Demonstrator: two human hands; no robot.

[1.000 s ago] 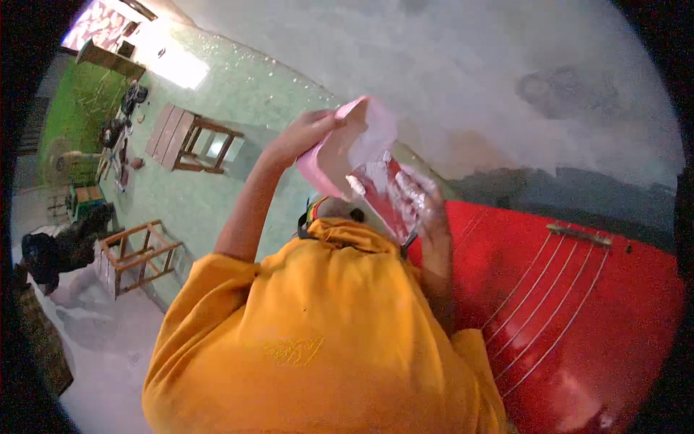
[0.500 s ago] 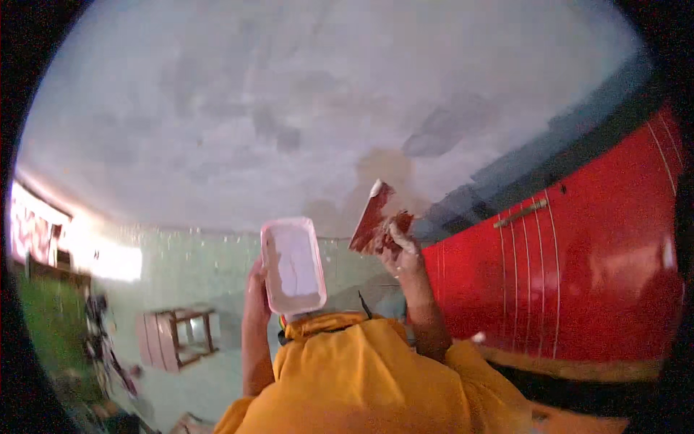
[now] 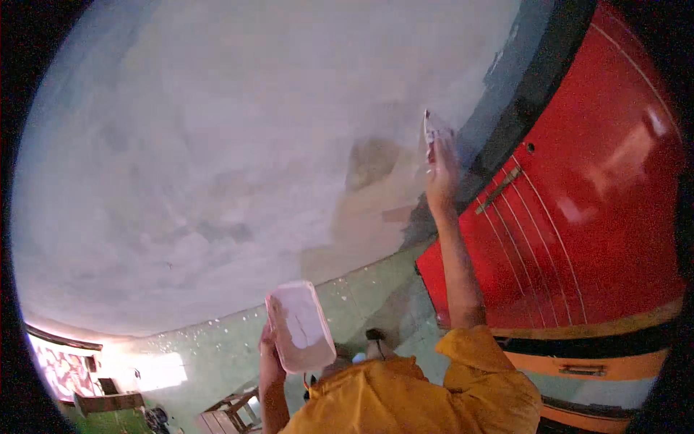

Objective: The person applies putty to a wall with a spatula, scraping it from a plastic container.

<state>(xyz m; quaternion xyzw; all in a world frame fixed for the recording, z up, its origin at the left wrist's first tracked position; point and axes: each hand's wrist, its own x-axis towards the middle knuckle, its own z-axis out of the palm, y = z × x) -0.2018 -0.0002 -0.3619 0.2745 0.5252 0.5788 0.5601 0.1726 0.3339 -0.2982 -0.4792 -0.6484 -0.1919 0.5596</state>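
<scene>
My left hand [image 3: 270, 359] is closed on the left edge of a pale pink rectangular tub [image 3: 329, 334]. Whitish wall putty [image 3: 300, 325] lies in it with a thin dark line across its surface. Raised far forward and to the right, my right hand [image 3: 443, 170] grips a reddish putty scraper [image 3: 430, 137], seen nearly edge-on. The blade is at the grey-white wall [image 3: 217, 159], close to a dark grey unplastered strip; whether it touches is hard to tell. White smears show on the fingers of that hand.
A large red cabinet [image 3: 614, 217] with a handle stands at the right, an orange drawer [image 3: 607, 367] below it. White specks dot the green floor [image 3: 361, 289] along the wall's base. A wooden stool [image 3: 228, 414] and a bright opening [image 3: 61, 369] are at lower left.
My right hand has moved up and forward with the scraper, from above the tub's level to the wall. The tub now sits lower in view, and the view has turned toward the wall.
</scene>
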